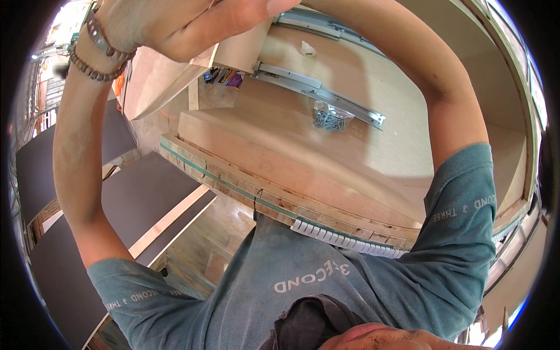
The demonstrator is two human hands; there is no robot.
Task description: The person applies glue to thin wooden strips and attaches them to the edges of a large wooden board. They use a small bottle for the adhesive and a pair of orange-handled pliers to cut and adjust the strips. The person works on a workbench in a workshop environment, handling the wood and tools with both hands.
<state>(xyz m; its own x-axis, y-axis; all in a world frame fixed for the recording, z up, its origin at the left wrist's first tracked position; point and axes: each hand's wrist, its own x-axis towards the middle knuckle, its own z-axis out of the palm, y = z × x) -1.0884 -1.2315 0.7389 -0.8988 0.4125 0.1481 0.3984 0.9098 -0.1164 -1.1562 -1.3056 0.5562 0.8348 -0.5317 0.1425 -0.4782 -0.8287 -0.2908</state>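
Note:
My left hand (198, 26) is raised at the top of the picture, with beaded bracelets (96, 67) on its wrist. Its thumb points to the right, while the other fingers are cut off or hidden, so what it may hold does not show. Below it is the edge of a pale wooden panel (238, 51). My right forearm (402, 35) bends up and inward over a large wooden cabinet box, and its hand lies beyond the top edge. Inside the box are a metal drawer slide (318, 90) and a clear bag of screws (329, 118).
Another metal slide (326, 26) and a small white object (307, 49) lie farther in. The box's layered wooden rim (280, 201) runs close to my chest. Dark panels (125, 198) and a light wood strip (169, 220) are on the left. Colourful packages (227, 77) sit beyond the box.

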